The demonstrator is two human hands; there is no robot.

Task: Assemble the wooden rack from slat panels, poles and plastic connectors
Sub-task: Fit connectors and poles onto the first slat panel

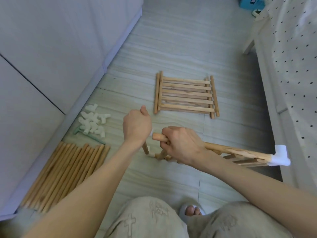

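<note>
While the right hand [181, 145] gripped the raised panel's pole [160, 136] near its bare end, the left hand [137, 126] curled around what looked like a white connector [151, 134], mostly hidden. Misaligned pushing could jam it or pop the far elbow connector [281, 154] loose. Beyond lay spare connectors [93, 121], then another slat panel [186, 94].

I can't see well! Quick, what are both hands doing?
Left hand: curled around a white plastic connector, mostly hidden.
Right hand: gripping the wooden pole of a slat panel.
</note>
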